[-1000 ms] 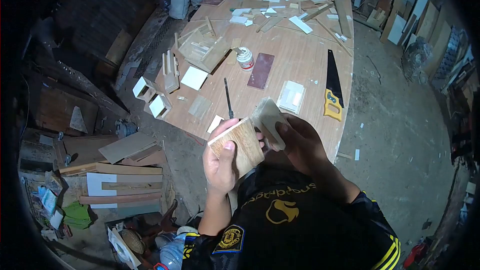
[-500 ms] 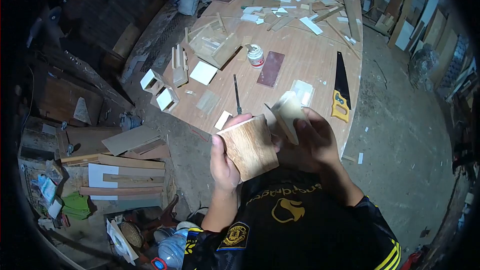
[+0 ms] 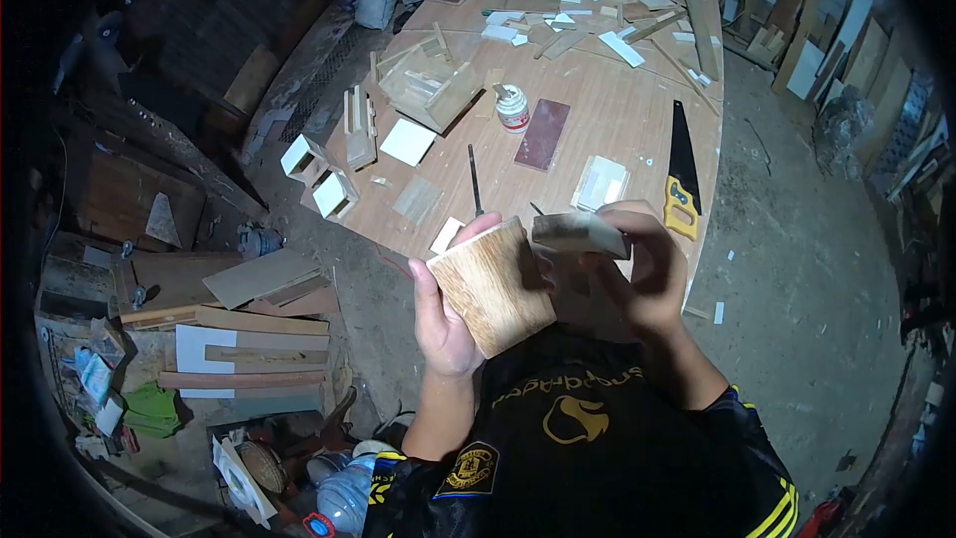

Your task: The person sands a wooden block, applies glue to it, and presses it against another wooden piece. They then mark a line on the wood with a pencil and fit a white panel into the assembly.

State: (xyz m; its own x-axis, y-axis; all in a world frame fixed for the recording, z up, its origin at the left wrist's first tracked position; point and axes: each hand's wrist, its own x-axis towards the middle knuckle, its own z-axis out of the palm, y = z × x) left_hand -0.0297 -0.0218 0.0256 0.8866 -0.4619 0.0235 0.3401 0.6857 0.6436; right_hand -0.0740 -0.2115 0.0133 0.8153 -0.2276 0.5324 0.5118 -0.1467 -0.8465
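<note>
My left hand (image 3: 445, 331) is closed around a squarish wooden block (image 3: 495, 291) with brown grain on its broad face, held up in front of my chest. The thumb lies along its left edge, with other fingers behind it. Gripped in my right hand (image 3: 655, 269) is a small flat block (image 3: 581, 233), pale at one end with a greyish side turned to me. This block sits at the upper right corner of the wooden one, overlapping it closely in this view.
On the table (image 3: 617, 110) are an open glue jar (image 3: 513, 110), a reddish-brown rectangular sheet (image 3: 543, 134), a handsaw (image 3: 681, 174), a wooden box (image 3: 430, 90) and a dark thin tool (image 3: 474, 179). Wood offcuts (image 3: 588, 15) cover its far end. Boards (image 3: 249, 354) lie at the left.
My right hand has tilted the flat block from showing its pale broad face to nearly edge-on, and moved slightly right. The left hand and wooden block have barely shifted.
</note>
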